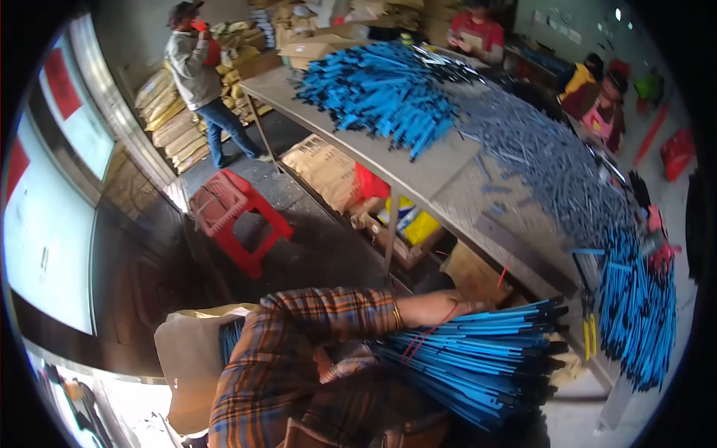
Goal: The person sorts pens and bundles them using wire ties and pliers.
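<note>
My left hand, in an orange, blue and brown plaid sleeve, reaches across from the left, with a yellow bracelet at the wrist. Its fingers are curled at the upper edge of a thick bundle of blue strips with black ends. A thin red rubber band runs from these fingers down around the bundle, which lies across my lap with its black ends fanned to the right. I cannot see my right hand; the bundle and clothing may cover it.
A long table holds a pile of blue strips, many grey pieces and another blue bundle. Yellow-handled pliers or cutters hang at its edge. A red stool stands left. Several people are around the table.
</note>
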Demonstrator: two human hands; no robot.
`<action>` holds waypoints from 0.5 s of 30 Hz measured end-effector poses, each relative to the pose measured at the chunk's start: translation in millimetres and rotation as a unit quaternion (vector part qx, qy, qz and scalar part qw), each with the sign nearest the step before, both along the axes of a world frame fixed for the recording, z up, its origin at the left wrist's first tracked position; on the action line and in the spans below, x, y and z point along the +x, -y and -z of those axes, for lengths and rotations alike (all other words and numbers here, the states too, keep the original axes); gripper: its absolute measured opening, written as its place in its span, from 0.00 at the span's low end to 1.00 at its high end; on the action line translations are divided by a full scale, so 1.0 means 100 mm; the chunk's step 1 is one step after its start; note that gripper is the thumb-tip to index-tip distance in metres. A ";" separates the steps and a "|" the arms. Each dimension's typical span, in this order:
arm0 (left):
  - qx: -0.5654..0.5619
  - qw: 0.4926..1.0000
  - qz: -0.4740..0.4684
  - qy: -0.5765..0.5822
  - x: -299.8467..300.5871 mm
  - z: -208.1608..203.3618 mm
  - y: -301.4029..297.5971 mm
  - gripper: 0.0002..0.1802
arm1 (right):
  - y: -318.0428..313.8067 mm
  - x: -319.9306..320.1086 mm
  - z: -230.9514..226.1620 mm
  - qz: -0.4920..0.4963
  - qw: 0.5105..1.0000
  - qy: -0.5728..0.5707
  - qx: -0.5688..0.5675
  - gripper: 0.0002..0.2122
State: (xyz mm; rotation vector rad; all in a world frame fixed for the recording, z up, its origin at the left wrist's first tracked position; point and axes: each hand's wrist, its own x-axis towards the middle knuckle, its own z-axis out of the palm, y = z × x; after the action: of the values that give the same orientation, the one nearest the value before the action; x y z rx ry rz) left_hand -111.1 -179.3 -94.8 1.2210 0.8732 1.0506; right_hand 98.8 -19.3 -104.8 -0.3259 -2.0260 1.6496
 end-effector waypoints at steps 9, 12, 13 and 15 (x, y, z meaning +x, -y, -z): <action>-0.053 0.978 0.119 -0.161 0.37 -0.13 -0.44 0.23 | 0.29 -0.26 0.00 0.015 0.996 0.070 -0.051 0.12; -0.009 0.969 0.143 -0.202 0.51 -0.04 -0.62 0.23 | 0.09 -0.16 -0.07 0.006 0.988 0.155 0.021 0.13; -0.036 0.973 0.119 -0.195 0.49 -0.07 -0.64 0.22 | 0.01 -0.21 -0.05 -0.007 0.990 0.136 0.031 0.13; -0.067 0.975 0.083 -0.195 0.46 -0.10 -0.68 0.21 | -0.08 -0.27 -0.03 -0.031 0.993 0.109 0.043 0.13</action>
State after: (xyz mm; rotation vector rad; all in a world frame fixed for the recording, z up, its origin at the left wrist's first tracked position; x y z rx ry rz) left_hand -64.8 -111.7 -84.8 1.3832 1.1021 0.6155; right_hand 71.7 -10.9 -101.8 -0.4331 -2.2824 1.6177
